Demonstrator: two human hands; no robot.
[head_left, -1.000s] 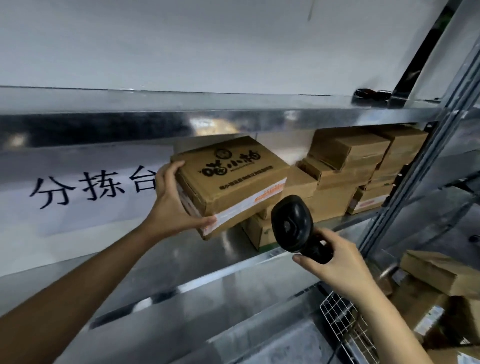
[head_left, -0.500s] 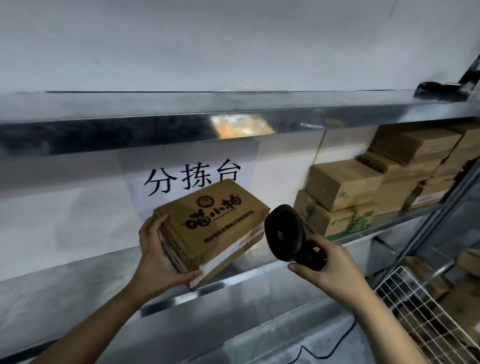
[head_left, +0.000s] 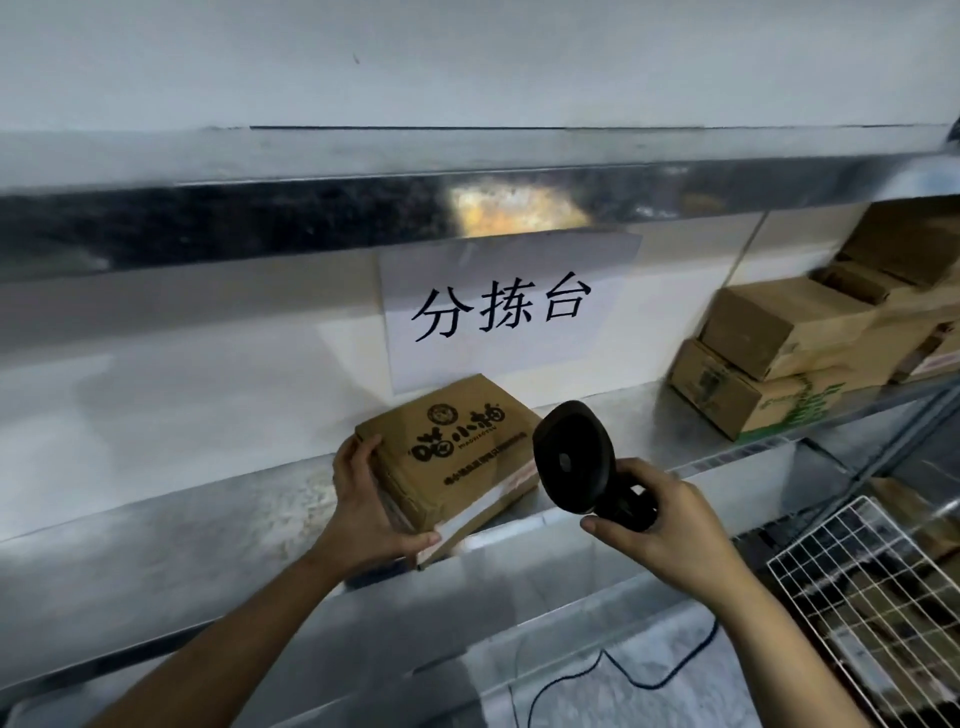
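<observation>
While gripped at near-left end by left hand (head_left: 363, 512), fingers curled round edge: cardboard box (head_left: 457, 457) tilted on steel shelf (head_left: 208, 519) front lip, below sign (head_left: 504, 312). Likely light, stiff, dry; hold by short ends. Right of box, scanner (head_left: 574, 457) clasped in right hand (head_left: 660, 525).

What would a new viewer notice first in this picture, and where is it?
Probably the brown cardboard box with black print, gripped by the left hand at the metal shelf's front edge, mid-view. Right beside it, the right hand holds a black scanner. Behind them, a white sign with three large black characters hangs on the wall.
</observation>
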